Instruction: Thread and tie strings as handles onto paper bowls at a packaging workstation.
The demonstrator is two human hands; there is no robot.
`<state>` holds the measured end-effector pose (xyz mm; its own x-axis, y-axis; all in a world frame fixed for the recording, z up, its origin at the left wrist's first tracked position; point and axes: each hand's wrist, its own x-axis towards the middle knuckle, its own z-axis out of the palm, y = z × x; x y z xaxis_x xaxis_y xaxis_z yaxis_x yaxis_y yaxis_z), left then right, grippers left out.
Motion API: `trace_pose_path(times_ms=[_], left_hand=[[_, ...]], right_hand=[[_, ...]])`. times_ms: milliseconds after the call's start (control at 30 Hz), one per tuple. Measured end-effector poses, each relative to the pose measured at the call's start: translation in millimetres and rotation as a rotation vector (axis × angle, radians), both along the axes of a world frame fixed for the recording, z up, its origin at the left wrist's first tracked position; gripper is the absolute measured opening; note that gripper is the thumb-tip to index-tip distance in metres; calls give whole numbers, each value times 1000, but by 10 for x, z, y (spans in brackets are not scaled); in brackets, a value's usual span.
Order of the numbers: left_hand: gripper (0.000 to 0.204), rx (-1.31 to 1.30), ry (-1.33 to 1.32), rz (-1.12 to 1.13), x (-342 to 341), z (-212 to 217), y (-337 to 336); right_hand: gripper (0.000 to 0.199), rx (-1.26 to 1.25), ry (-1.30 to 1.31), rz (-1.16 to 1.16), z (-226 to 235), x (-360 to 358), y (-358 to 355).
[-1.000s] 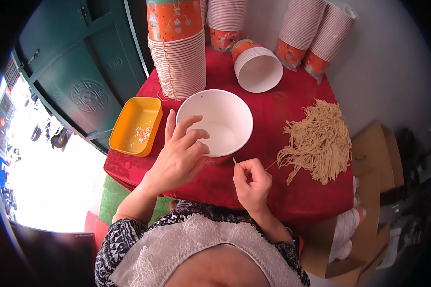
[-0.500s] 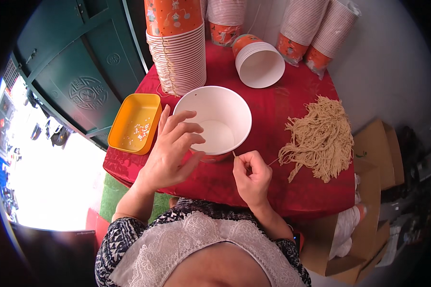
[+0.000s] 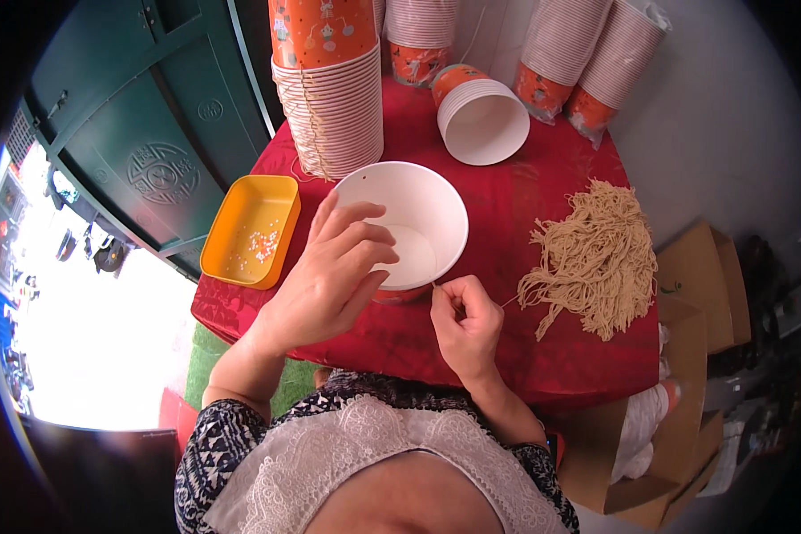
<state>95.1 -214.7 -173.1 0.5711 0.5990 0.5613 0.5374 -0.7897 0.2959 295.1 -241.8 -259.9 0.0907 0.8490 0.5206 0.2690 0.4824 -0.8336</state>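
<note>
A white-lined paper bucket with an orange outside stands upright near the middle of the table, its open mouth facing up. My left hand hovers over its near left rim, fingers spread and curved, with nothing visible in them. Just right of the bucket's near rim, my right hand pinches a thin tan string, whose short end pokes up by the fingertips. The string's other part trails right toward a loose heap of tan strings.
A yellow tray with small pale and reddish bits sits at the left on the red tablecloth. Tall bucket stacks rise at the back, and another lies tipped. Cardboard boxes stand at the right; a green door is at left.
My left hand has shifted a little to the right, closer to the bucket's near rim. My right hand has moved slightly left, still pinching the string.
</note>
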Motion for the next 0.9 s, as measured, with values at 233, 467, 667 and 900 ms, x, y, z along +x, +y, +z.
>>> trace_pose_path(times_ms=[233,467,667,900], left_hand=[[38,-153,105,-161,161,105,257],[24,-196,207,-304,218,-32,462],[9,-281,180,-298,281,-27,523],[14,-306,7,-169,243,-3,377]], right_hand=[[13,24,46,-8,28,-55,42],[11,41,-34,-15,20,-58,72],[9,51,-14,-22,0,-54,75],[7,-9,-129,18,-3,46,-74]])
